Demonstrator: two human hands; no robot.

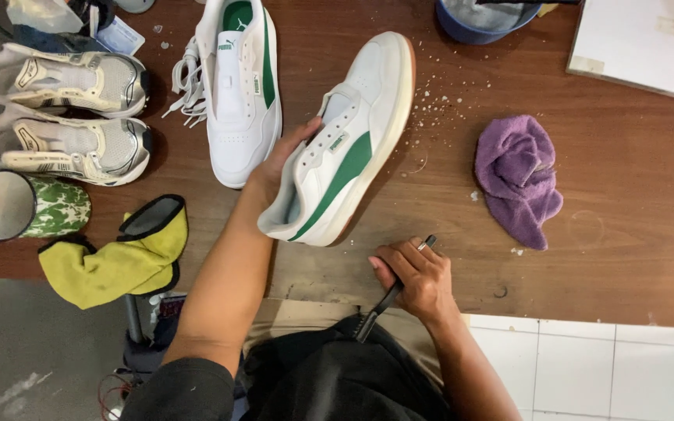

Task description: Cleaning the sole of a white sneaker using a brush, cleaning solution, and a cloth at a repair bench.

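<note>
Two hands are at work over a dark brown wooden desk (626,195). The left hand (286,160) is clamped on a white leather sneaker with a green side stripe and tan sole (352,132): the fingers reach into the shoe's opening at the tongue, and the sneaker is held tilted on its side above the desk, sole edge to the right. This grip appears to steady the shoe from inside and present its side panel upward. The right hand (419,277) is closed around a slim black-handled brush (388,300), resting at the near desk edge, with the brush end pointing down toward the lap, clear of the shoe.

The matching white and green sneaker (235,86) lies flat just beside the held one, its loose white laces (185,82) trailing to the left. Small white flecks are scattered on the desk near the held shoe's toe. A crumpled purple cloth (518,179) lies to the right, well apart from both hands. At far left sit a pair of cream and grey mesh running shoes (79,117), a green patterned mug (29,206) and a yellow cloth with black trim (118,257). A blue basin (477,23) stands at the far edge.
</note>
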